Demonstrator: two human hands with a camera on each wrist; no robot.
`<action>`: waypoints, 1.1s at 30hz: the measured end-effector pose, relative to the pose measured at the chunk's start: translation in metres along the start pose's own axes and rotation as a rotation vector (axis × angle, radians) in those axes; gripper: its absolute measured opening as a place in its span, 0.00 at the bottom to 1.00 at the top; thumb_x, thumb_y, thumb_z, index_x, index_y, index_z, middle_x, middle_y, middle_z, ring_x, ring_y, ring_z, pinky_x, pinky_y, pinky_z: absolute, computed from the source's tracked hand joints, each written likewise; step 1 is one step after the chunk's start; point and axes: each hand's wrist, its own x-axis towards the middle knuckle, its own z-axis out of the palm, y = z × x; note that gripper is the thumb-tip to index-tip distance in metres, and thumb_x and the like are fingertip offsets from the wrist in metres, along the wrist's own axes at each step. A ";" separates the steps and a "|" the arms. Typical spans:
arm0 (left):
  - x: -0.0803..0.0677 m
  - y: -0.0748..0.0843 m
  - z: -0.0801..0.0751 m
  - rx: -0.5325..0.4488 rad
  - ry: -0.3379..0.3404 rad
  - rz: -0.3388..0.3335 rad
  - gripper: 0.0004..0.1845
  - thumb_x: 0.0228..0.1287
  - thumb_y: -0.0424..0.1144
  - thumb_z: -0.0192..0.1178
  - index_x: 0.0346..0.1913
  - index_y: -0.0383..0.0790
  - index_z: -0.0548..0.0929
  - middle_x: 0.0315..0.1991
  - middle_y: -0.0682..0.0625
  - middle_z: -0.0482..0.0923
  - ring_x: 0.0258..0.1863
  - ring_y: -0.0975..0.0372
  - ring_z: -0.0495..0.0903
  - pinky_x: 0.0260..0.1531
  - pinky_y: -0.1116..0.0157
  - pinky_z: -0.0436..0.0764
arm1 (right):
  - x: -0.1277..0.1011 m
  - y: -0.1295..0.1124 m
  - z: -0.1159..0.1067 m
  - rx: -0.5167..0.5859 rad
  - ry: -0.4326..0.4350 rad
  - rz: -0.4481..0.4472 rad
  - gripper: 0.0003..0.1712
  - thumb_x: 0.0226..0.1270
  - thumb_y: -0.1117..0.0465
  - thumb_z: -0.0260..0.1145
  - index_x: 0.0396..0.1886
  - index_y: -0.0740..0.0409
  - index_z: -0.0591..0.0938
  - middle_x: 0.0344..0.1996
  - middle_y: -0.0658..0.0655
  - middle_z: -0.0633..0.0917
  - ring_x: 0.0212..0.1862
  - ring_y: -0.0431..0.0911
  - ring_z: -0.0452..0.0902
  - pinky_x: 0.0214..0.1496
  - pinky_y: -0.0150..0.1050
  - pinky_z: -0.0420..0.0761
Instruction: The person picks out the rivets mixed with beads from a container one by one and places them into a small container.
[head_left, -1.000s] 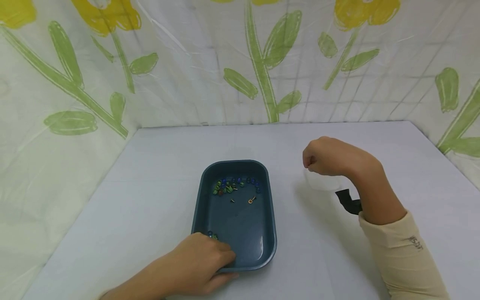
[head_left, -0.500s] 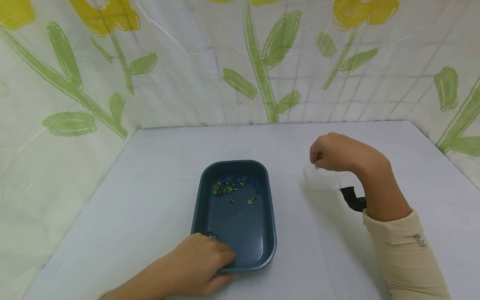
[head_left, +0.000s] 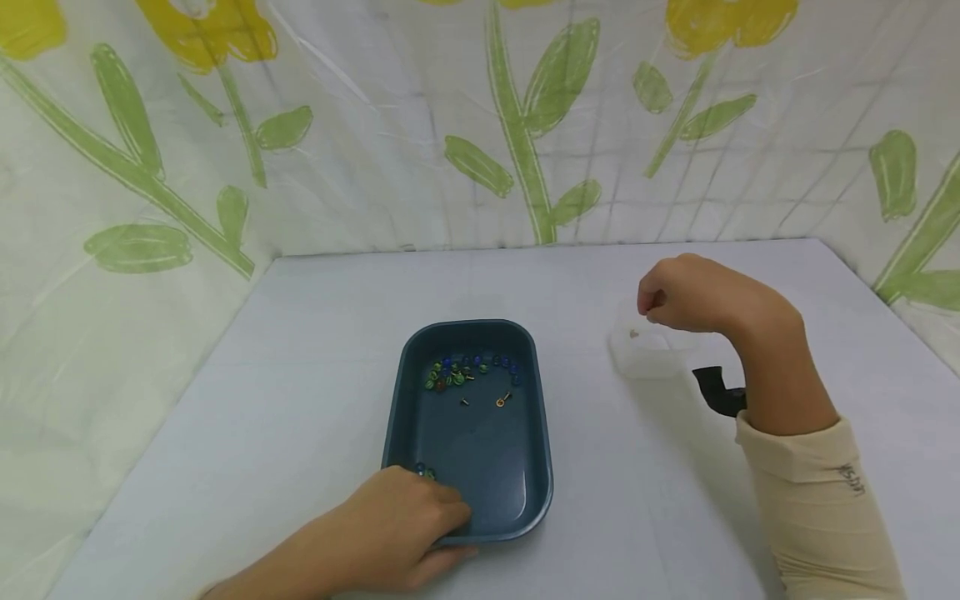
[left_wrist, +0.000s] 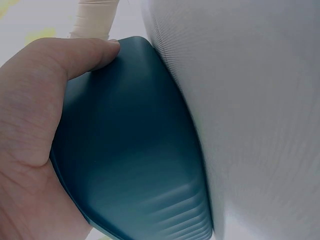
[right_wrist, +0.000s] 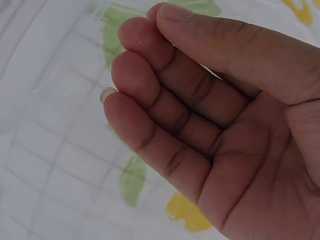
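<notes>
A dark blue tray (head_left: pixel 543 433) sits in the middle of the white table. At its far end lies a cluster of several green and blue beads (head_left: pixel 468 371), with a small orange ring piece (head_left: pixel 501 402) beside them. Two more beads (head_left: pixel 424 471) lie by the near left corner. My left hand (head_left: pixel 408 521) grips that corner; in the left wrist view my thumb (left_wrist: pixel 85 55) lies along the tray (left_wrist: pixel 130 150). My right hand (head_left: pixel 660 304) hovers with curled fingers over a small clear container (head_left: pixel 645 362), in which a tiny orange piece (head_left: pixel 633 334) lies. In the right wrist view nothing shows in my right hand (right_wrist: pixel 160 15).
A black strap (head_left: pixel 718 392) hangs at my right wrist above the table. A plastic curtain (head_left: pixel 480 125) printed with yellow flowers and green leaves walls off the table's back and both sides.
My right hand has drifted right and away from me, uncovering the clear container. A tiny orange piece now shows inside it. My left hand and the tray have stayed put.
</notes>
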 end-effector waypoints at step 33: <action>0.000 -0.001 0.000 0.012 0.010 0.005 0.17 0.73 0.53 0.57 0.25 0.51 0.79 0.18 0.68 0.65 0.15 0.78 0.56 0.16 0.79 0.58 | 0.005 -0.017 0.005 -0.026 -0.031 0.005 0.21 0.67 0.66 0.68 0.59 0.61 0.81 0.54 0.61 0.83 0.50 0.55 0.83 0.49 0.53 0.79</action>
